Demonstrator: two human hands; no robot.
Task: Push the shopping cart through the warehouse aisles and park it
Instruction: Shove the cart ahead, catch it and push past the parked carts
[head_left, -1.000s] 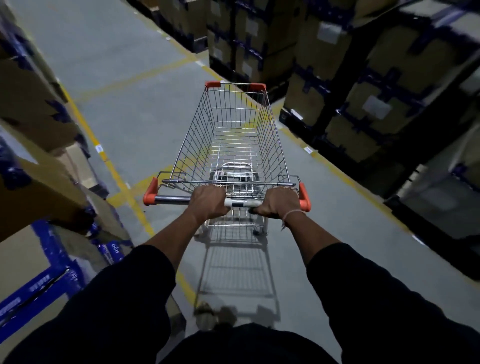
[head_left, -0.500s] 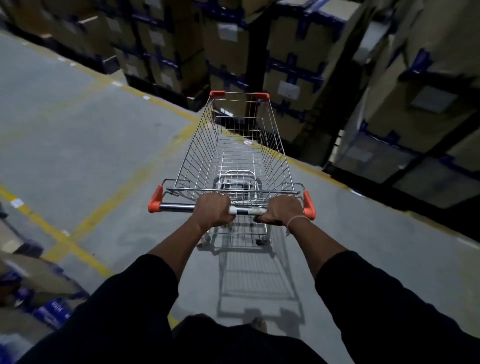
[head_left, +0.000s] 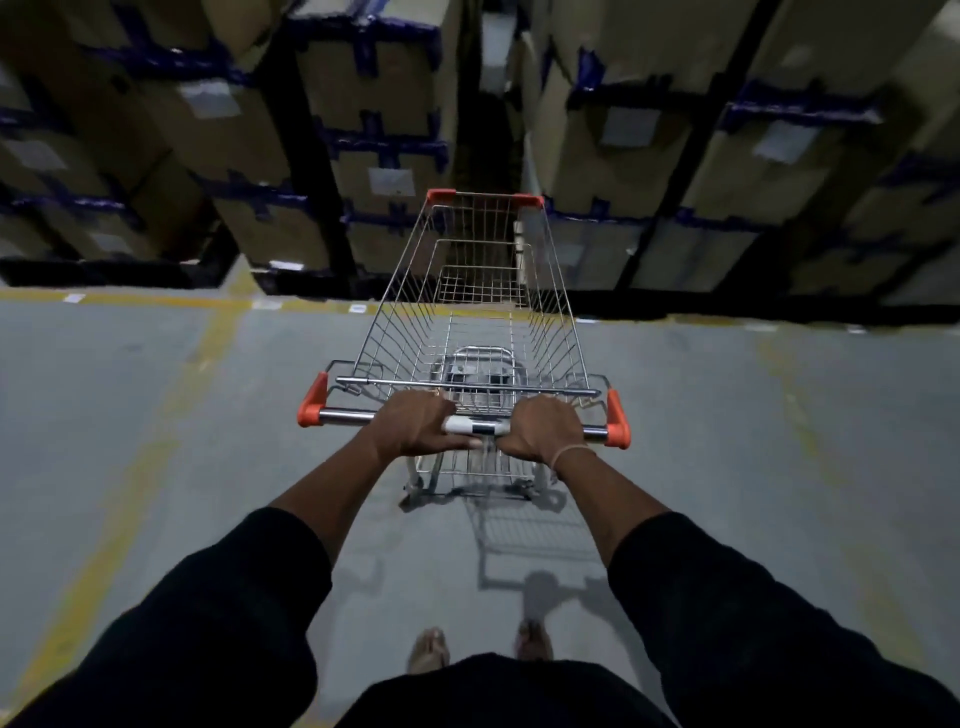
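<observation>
Both hands, left hand (head_left: 418, 425) and right hand (head_left: 545, 430), grip the empty shopping cart's (head_left: 483, 312) handle (head_left: 475, 426), nose at the stacked cartons (head_left: 649, 156); it looks not yet parked.

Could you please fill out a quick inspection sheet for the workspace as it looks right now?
Surface: grey concrete floor with worn yellow lines.
Job's things: wire shopping cart, basket empty, nose towards the racks.
Clutter: nothing seen.
Grippers: left hand and right hand both grip the cart's handle bar.
Cables: nothing seen.
Surroundings: racks of stacked cardboard boxes with blue tape ahead; dim light.
</observation>
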